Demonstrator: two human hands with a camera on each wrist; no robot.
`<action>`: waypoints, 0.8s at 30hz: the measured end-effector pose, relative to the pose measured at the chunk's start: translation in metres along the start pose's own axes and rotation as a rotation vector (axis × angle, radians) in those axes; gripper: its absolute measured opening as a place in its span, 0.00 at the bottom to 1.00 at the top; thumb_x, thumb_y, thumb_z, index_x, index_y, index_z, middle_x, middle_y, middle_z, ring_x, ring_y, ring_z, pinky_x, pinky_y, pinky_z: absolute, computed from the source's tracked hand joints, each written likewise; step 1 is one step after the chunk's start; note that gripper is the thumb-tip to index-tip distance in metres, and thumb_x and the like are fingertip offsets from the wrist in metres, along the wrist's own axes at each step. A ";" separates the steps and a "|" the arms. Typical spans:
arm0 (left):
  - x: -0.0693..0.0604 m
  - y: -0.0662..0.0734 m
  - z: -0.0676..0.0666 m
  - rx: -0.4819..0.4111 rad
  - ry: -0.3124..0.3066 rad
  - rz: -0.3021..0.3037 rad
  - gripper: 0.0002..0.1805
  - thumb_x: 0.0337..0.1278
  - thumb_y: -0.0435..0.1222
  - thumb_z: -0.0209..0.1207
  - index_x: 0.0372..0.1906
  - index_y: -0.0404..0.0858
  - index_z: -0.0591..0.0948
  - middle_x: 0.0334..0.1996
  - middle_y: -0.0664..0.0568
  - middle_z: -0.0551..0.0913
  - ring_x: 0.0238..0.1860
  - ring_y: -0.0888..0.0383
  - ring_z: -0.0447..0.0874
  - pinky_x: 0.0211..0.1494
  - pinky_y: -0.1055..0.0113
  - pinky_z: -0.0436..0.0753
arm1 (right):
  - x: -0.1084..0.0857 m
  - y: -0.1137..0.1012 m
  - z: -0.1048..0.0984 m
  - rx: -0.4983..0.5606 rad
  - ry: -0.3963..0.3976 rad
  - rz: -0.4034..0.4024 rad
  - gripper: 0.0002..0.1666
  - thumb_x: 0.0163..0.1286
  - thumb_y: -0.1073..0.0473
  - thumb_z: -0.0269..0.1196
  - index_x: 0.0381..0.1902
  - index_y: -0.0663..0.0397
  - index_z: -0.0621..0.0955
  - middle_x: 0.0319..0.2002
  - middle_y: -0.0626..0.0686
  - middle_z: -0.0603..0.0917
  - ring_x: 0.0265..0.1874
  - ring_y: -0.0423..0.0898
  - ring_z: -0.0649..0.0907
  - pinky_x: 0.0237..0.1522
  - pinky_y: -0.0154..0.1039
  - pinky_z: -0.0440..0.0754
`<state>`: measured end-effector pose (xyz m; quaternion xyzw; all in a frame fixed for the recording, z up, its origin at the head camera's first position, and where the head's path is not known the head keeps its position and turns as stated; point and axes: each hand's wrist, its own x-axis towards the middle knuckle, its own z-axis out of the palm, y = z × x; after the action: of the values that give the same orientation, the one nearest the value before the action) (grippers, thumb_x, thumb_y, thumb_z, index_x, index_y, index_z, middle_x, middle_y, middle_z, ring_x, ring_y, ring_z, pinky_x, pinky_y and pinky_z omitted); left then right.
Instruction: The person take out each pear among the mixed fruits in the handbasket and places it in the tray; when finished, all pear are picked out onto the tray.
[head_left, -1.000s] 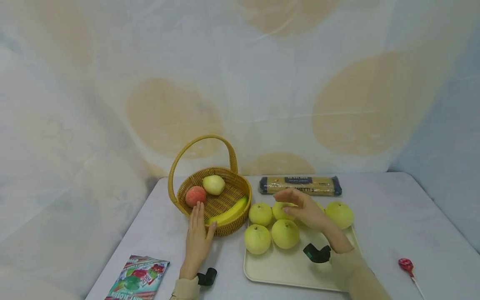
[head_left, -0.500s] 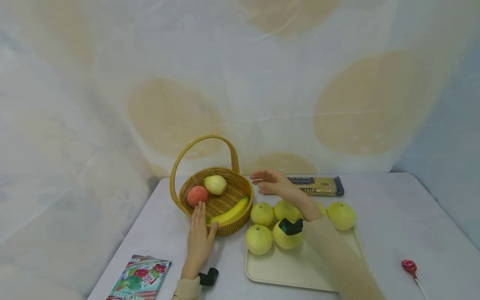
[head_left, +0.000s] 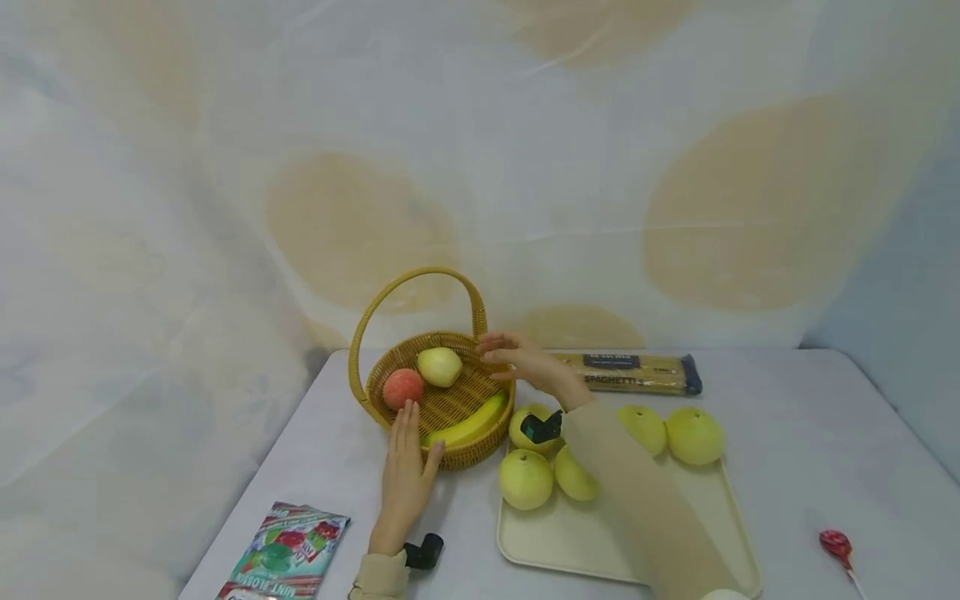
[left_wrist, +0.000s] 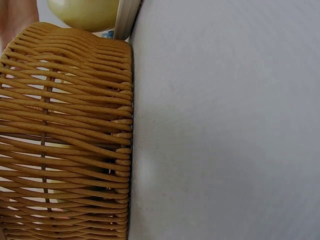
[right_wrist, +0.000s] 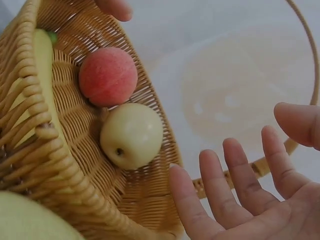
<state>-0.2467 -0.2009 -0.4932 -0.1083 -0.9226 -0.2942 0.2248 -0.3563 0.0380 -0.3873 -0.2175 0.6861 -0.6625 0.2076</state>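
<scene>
A wicker basket [head_left: 457,458] with a tall arched handle [head_left: 420,273] holds a red peach [head_left: 402,389], a pale yellow-green fruit [head_left: 440,367] and a banana [head_left: 468,423]. My left hand [head_left: 407,479] lies at its near left rim, fingers straight; the head view does not settle whether they touch. By the handle's right base is my right hand [head_left: 532,367], fingers spread and gently bent, gripping nothing. The right wrist view shows that palm [right_wrist: 265,215] bare, close to the handle. Woven basket wall [left_wrist: 65,135] fills the left side of the left wrist view.
A cream tray [head_left: 570,554] with several round yellow-green fruits [head_left: 526,479] stands right of the basket, partly under my right sleeve. Behind it lies a spaghetti pack [head_left: 637,375]. A candy bag [head_left: 288,550] is at front left, a red lollipop [head_left: 836,546] at front right.
My right hand has moved left from above the tray fruits to the basket's right side by the handle. The left hand keeps its place at the rim. The head view has shifted slightly.
</scene>
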 end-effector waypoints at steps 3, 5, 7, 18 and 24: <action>-0.002 0.001 0.000 0.008 -0.006 -0.007 0.39 0.69 0.44 0.53 0.76 0.33 0.50 0.76 0.40 0.53 0.76 0.40 0.49 0.74 0.42 0.56 | 0.011 0.007 0.001 0.037 0.005 0.019 0.30 0.77 0.62 0.48 0.72 0.64 0.57 0.71 0.68 0.60 0.71 0.63 0.63 0.69 0.62 0.64; -0.004 0.001 -0.001 0.007 -0.007 -0.011 0.39 0.69 0.44 0.53 0.76 0.33 0.50 0.76 0.40 0.53 0.76 0.40 0.49 0.74 0.42 0.56 | 0.016 0.012 0.002 0.064 0.012 0.038 0.30 0.77 0.63 0.47 0.72 0.65 0.57 0.72 0.68 0.59 0.71 0.64 0.62 0.70 0.62 0.63; -0.006 0.002 -0.002 0.008 -0.004 -0.012 0.39 0.69 0.44 0.53 0.76 0.33 0.50 0.76 0.40 0.53 0.76 0.41 0.49 0.74 0.42 0.57 | 0.021 0.016 0.003 0.084 0.019 0.059 0.30 0.77 0.63 0.47 0.72 0.66 0.56 0.72 0.68 0.58 0.71 0.65 0.61 0.70 0.62 0.62; -0.004 0.007 0.000 0.018 0.018 0.032 0.39 0.69 0.43 0.53 0.76 0.33 0.51 0.75 0.37 0.55 0.75 0.38 0.52 0.71 0.39 0.59 | 0.031 0.012 0.000 0.048 0.070 0.150 0.31 0.77 0.58 0.48 0.74 0.56 0.57 0.74 0.62 0.56 0.73 0.62 0.60 0.69 0.62 0.65; -0.006 0.014 0.005 -0.004 -0.007 0.034 0.39 0.69 0.44 0.53 0.76 0.32 0.52 0.75 0.38 0.54 0.75 0.38 0.52 0.72 0.40 0.59 | 0.034 0.016 -0.002 -0.013 0.117 0.182 0.30 0.76 0.58 0.49 0.73 0.56 0.59 0.73 0.62 0.60 0.72 0.61 0.63 0.69 0.62 0.65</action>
<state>-0.2385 -0.1866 -0.4929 -0.1257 -0.9208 -0.2919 0.2261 -0.3854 0.0202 -0.4034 -0.1166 0.7182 -0.6480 0.2250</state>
